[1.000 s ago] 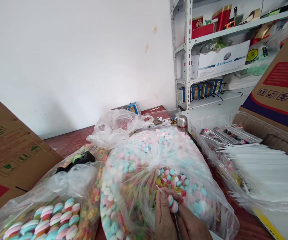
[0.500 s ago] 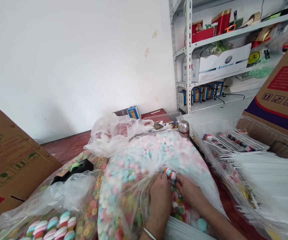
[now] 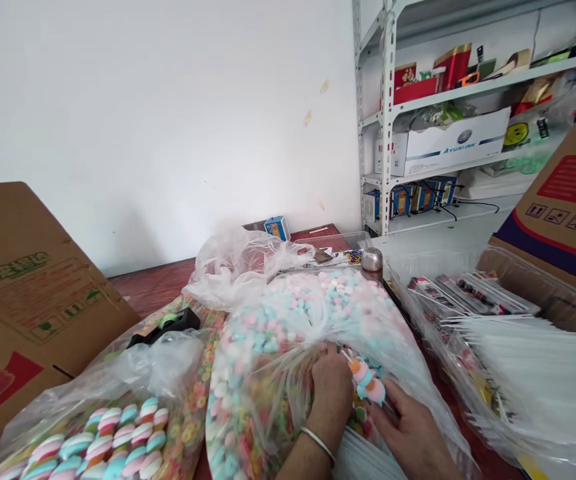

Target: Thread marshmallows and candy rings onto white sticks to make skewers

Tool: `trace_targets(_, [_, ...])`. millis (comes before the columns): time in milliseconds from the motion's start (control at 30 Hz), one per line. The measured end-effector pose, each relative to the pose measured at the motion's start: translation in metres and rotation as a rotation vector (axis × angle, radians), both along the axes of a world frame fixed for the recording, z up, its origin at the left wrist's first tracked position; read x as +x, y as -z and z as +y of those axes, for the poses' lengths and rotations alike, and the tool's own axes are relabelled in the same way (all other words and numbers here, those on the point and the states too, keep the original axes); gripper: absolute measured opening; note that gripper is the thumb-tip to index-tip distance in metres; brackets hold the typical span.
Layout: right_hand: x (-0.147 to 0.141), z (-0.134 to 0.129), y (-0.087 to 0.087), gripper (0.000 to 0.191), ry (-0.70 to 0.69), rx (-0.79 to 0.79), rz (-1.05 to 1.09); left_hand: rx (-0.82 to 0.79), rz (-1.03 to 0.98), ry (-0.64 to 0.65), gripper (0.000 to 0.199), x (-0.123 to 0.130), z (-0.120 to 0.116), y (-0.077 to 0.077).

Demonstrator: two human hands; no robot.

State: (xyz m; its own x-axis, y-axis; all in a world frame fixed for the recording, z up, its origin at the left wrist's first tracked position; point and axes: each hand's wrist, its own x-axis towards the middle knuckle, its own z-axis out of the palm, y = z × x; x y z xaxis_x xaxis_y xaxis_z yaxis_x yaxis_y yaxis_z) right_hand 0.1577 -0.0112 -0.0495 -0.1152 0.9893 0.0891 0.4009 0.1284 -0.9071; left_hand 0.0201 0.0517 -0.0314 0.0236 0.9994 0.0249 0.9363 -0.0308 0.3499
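Holding a candy skewer [image 3: 367,381] at the near end of a bag of pastel candies [image 3: 273,340].

Left hand [image 3: 331,390], a bangle [image 3: 318,445] on its wrist, curls closed around the skewer's upper end; right hand [image 3: 408,427], fingers partly open, sits just beside the lower end, its grip impossible to tell. Left of the bag lies a bag of twisted marshmallows [image 3: 103,433], with a black tape dispenser [image 3: 165,328] beyond; right of it, bagged white sticks [image 3: 533,373]. Past the bag stand a steel flask [image 3: 372,261] and, farther off, a metal shelf [image 3: 388,113].
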Motion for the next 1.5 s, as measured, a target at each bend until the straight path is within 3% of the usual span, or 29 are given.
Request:
trace_targets(133, [0.012,-0.014,-0.006,0.035,0.064,-0.052,0.362,0.04,-0.265,-0.032,0.03,-0.003,-0.012,-0.013])
trace_targets(233, [0.01,-0.011,-0.01,0.04,0.017,-0.099,0.499,-0.022,-0.464,-0.046,0.039,-0.005,-0.028,-0.021])
trace_targets(433, [-0.002,-0.005,-0.007,0.038,0.003,-0.083,0.494,-0.344,-1.423,-0.15,0.034,-0.008,-0.059,-0.023])
trace_targets(500, [-0.003,-0.005,-0.007,0.038,-0.009,-0.085,0.433,-0.332,-1.542,-0.185,0.033,-0.009,-0.064,-0.023])
trace_targets(833, [-0.009,-0.004,-0.013,0.039,0.017,-0.084,0.177,-0.209,-1.549,-0.075,0.037,-0.016,-0.064,-0.003])
trace_targets(967, [0.001,-0.021,-0.006,0.038,0.02,-0.017,-0.107,-0.135,-1.509,-0.203,0.038,-0.022,-0.06,-0.006])
trace_targets(1100, [0.014,-0.043,0.004,0.041,-0.142,-0.024,-0.302,-0.059,-1.502,-0.286,0.035,-0.029,-0.056,-0.013])
trace_targets(1367, [0.013,-0.05,-0.011,0.036,-0.142,-0.053,-0.29,-0.035,-1.482,-0.305,0.031,-0.025,-0.057,-0.019])
trace_targets(1500, [0.012,-0.049,-0.011,0.034,-0.139,-0.055,-0.263,-0.031,-1.498,-0.317,0.029,-0.023,-0.057,-0.023])
